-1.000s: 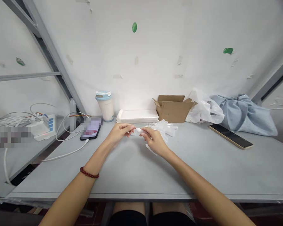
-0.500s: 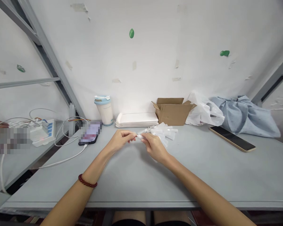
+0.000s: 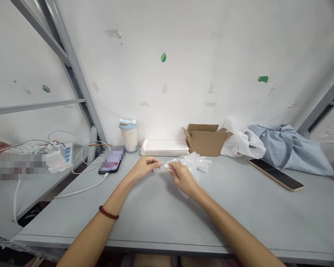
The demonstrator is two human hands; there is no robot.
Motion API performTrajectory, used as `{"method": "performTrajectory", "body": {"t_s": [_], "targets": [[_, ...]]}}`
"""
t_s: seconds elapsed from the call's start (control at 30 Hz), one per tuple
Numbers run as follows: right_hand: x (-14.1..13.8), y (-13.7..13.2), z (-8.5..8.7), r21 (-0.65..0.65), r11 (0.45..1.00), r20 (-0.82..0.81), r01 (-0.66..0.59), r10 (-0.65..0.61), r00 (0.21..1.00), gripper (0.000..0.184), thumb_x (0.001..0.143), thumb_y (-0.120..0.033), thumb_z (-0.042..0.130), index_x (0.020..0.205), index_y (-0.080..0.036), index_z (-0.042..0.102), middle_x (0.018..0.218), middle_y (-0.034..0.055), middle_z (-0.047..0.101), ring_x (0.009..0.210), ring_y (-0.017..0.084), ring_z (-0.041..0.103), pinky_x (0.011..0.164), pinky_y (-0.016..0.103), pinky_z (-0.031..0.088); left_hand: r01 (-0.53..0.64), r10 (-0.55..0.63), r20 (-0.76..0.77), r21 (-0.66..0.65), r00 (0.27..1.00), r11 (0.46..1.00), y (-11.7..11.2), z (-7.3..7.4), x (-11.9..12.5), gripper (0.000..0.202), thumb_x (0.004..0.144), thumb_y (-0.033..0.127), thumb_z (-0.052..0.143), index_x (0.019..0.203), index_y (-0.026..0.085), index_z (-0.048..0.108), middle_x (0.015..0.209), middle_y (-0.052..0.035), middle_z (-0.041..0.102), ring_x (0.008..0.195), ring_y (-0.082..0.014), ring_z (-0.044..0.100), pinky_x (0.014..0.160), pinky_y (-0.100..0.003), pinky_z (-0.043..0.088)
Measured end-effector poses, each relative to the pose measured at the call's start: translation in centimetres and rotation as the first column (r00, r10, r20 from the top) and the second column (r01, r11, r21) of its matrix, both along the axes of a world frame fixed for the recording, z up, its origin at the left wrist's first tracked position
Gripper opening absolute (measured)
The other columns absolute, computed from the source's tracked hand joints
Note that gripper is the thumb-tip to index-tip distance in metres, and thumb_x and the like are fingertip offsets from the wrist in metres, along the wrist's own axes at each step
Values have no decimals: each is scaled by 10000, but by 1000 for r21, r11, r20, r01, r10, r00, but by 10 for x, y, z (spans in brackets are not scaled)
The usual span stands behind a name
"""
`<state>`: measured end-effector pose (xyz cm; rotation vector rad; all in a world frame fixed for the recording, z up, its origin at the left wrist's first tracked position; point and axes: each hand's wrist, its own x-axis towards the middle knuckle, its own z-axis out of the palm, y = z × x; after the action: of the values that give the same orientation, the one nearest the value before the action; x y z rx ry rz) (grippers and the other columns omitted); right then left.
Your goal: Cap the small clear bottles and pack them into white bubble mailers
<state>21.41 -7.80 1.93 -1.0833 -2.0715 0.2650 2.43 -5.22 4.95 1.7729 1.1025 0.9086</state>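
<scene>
Both hands met over the middle of the desk (image 3: pixel 225 226), toward its far side, with a small white piece (image 3: pixel 164 165) between them. The left hand (image 3: pixel 145 167) pinched its left end with thumb and fingertips, and the right hand (image 3: pixel 181 178) pinched the other end; the fingers covered much of the piece, so its exact shape could not be told. A dark red bracelet (image 3: pixel 108 213) circled the left wrist.

Just beyond the right hand, and partly hidden by it, a loose pile of clear plastic (image 3: pixel 198 164) fanned out to the right. Behind the hands, along the wall (image 3: pixel 183 78), lay a low white stack (image 3: pixel 165 147), with a pale cup (image 3: pixel 130 140) with a blue lid upright at its left. To its right stood an open box (image 3: pixel 204 144), then a white bag (image 3: pixel 241 142) and a bundle of blue cloth (image 3: pixel 291 152). A dark-screened phone (image 3: pixel 275 174) lay near the cloth, on the right. At left, a second phone (image 3: pixel 111 162), its screen lit, lay with a white cable (image 3: pixel 83 192) plugged in.
</scene>
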Motion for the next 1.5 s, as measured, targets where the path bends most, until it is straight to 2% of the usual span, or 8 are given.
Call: {"method": "performTrajectory", "body": {"t_s": [0.37, 0.5, 0.6, 0.83, 0.97, 1.1, 1.23, 1.5], "targets": [[8, -5, 16, -3, 999, 127, 45, -44, 991, 396, 800, -173, 577, 1179, -141, 466, 1113, 147, 579, 1010, 239, 549, 814, 353, 430, 151, -169, -382, -77, 909, 986, -3, 15, -20, 240, 686, 364, 581, 630, 151, 675, 586, 5, 586, 584, -127, 472, 573, -234, 341], [20, -12, 35, -198, 956, 313, 217, -148, 938, 95, 837, -253, 529, 806, -171, 563, 753, 62, 616, 672, 180, 560, 578, 277, 367, 65, -87, -463, -64, 882, 996, 7, 4, -28, 241, 656, 362, 577, 566, 150, 648, 522, 16, 542, 547, -121, 437, 533, -230, 304], [23, -19, 42, -318, 913, 490, 254, -71, 869, 308, 792, -348, 587, 554, -183, 482, 584, 32, 532, 547, 150, 489, 504, 266, 267, 25, -42, -539, -39, 841, 999, 10, -1, -29, 243, 651, 349, 556, 533, 149, 627, 511, 9, 546, 536, -124, 438, 520, -232, 297], [13, -27, 36, -408, 889, 590, 208, 83, 803, 275, 703, -289, 637, 530, -177, 456, 594, 24, 494, 526, 121, 422, 496, 260, 220, -34, 38, -601, 18, 798, 999, 13, -6, -30, 247, 648, 354, 529, 543, 155, 630, 560, -20, 609, 567, -151, 501, 537, -238, 341], [16, -22, 34, -414, 901, 481, 132, 93, 872, 207, 725, -207, 527, 537, -174, 445, 566, 9, 492, 508, 104, 399, 497, 258, 219, -92, 130, -643, 93, 755, 991, 14, -7, -32, 263, 668, 377, 532, 547, 158, 612, 532, -8, 581, 548, -147, 501, 514, -236, 329], [19, -17, 37, -387, 920, 246, 61, 40, 968, 186, 765, -247, 458, 594, -176, 469, 572, -11, 499, 527, 99, 397, 504, 249, 235, -90, 161, -556, 153, 816, 984, 9, 0, -26, 302, 724, 398, 510, 576, 151, 598, 563, -14, 579, 558, -135, 492, 510, -231, 331], [18, -14, 35, -309, 949, 142, 57, -13, 990, 200, 775, -260, 441, 595, -175, 465, 588, -19, 491, 547, 97, 392, 518, 245, 240, 40, -39, -265, -2, 963, 999, 0, 6, -11, 352, 782, 444, 481, 795, 132, 643, 735, -48, 644, 584, -120, 523, 535, -229, 403], [16, -9, 28, -280, 960, 98, 8, 21, 995, 212, 791, -266, 449, 602, -174, 478, 591, -19, 485, 581, 106, 403, 566, 246, 278, 123, -130, -68, -93, 989, 988, -5, 5, 1, 353, 755, 473, 556, 717, 129, 623, 719, -43, 611, 590, -103, 496, 525, -222, 416]]}}
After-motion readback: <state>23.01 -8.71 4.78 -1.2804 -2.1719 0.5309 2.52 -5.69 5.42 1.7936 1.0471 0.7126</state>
